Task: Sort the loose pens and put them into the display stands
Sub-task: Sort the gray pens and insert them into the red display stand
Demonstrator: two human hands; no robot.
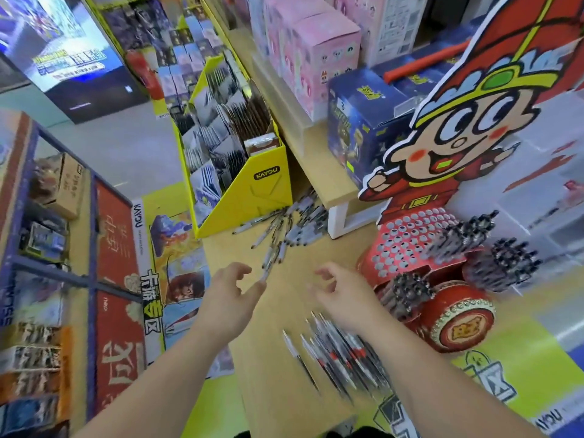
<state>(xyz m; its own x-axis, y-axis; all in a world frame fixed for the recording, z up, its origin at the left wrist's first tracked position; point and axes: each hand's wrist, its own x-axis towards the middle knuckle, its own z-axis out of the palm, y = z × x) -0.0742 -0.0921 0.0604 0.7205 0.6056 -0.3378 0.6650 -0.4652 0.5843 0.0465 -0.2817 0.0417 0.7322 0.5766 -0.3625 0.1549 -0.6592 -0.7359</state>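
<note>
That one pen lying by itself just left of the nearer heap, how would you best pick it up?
Probably pinch the pen across its pale barrel, from above and from its left: it lies flat on the table, bare wood on that side, while the heap crowds its right.

Two bare hands hover over a light wooden tabletop (278, 393) between two groups of pens.

The left hand (232, 295) and the right hand (344, 295) are both spread, with fingers loosely bent. At 12 o'clock from them lies a scattered heap of grey-and-black pens (294, 229); the nearest pen ends at the left forefinger, contact unclear. At 6 o'clock, under the right wrist, lies a blurred row of red-banded pens (341, 355). At 3 o'clock stands a red perforated cardboard display stand (407, 245) holding black-capped pen clusters (512, 263). At 11 o'clock is a yellow cardboard card box (252, 197).
</note>
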